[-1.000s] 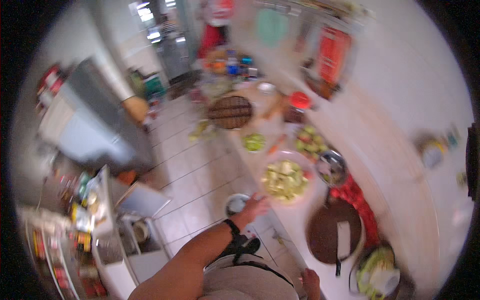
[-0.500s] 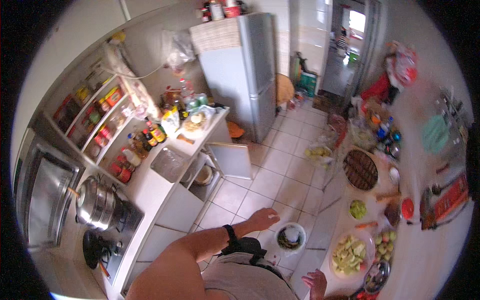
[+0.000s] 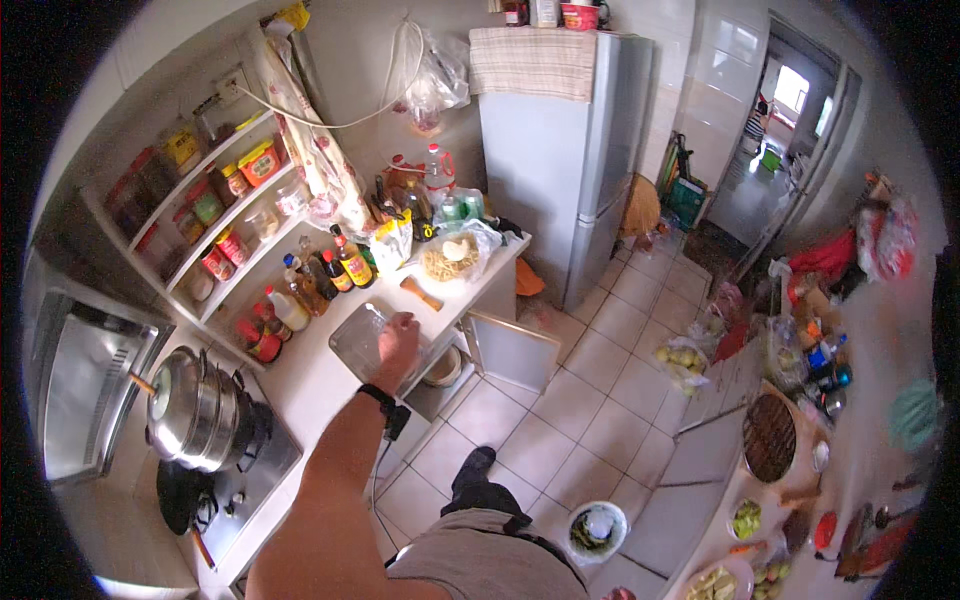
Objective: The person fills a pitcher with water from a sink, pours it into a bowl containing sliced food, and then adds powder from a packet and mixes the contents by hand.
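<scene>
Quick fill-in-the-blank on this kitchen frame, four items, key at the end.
1. The person's ____ hand is at the clear rectangular tray.
2. A striped cloth lies over the top of the tall grey ____.
3. The white bucket stands on the tiled ____.
4. The cabinet door near the tray stands ____ rather than closed.

Missing words: left; refrigerator; floor; open.

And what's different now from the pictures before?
The view turned left. The left grip swung left, from near the white bucket to the clear tray on the counter; I can't tell whether it holds anything. The right grip barely shows at the bottom edge. The steamer pot and bucket stayed put, and the cupboard door is still open.
</scene>
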Available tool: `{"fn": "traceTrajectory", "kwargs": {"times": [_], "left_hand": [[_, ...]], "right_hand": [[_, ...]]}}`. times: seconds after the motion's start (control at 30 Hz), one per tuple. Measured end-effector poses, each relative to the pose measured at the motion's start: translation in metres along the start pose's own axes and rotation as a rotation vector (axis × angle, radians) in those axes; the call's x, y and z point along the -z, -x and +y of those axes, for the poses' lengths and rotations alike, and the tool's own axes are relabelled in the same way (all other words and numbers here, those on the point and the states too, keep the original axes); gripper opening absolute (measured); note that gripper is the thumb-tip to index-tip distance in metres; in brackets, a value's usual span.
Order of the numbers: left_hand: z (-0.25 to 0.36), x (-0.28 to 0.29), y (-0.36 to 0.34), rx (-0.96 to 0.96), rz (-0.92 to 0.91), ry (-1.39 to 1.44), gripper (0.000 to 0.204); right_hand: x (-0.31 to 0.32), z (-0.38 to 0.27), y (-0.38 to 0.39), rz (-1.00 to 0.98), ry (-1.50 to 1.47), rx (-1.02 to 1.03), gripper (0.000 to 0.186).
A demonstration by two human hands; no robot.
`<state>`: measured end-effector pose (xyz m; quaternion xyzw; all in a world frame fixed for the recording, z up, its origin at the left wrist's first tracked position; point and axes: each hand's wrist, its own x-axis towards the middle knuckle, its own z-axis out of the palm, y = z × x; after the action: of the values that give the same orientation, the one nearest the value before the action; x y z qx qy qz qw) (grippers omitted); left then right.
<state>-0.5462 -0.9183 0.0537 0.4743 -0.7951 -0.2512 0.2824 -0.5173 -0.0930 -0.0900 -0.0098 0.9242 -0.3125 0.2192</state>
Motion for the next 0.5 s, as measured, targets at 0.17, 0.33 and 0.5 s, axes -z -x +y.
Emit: {"fn": "traceTrajectory", "kwargs": {"times": [0.17, 0.33, 0.5], "left_hand": [[-0.049, -0.006, -0.168, 0.019, 0.211, -0.065, 0.044], [-0.099, -0.003, -0.266, 0.025, 0.266, -0.168, 0.057], [-0.102, -0.013, -0.320, -0.019, 0.140, -0.176, 0.061]], "right_hand": [[-0.071, 0.059, 0.004, 0.024, -0.212, 0.075, 0.041], [-0.057, -0.069, -0.022, -0.216, 0.256, -0.194, 0.043], [-0.037, -0.144, -0.030, -0.235, 0.271, -0.153, 0.045]]}}
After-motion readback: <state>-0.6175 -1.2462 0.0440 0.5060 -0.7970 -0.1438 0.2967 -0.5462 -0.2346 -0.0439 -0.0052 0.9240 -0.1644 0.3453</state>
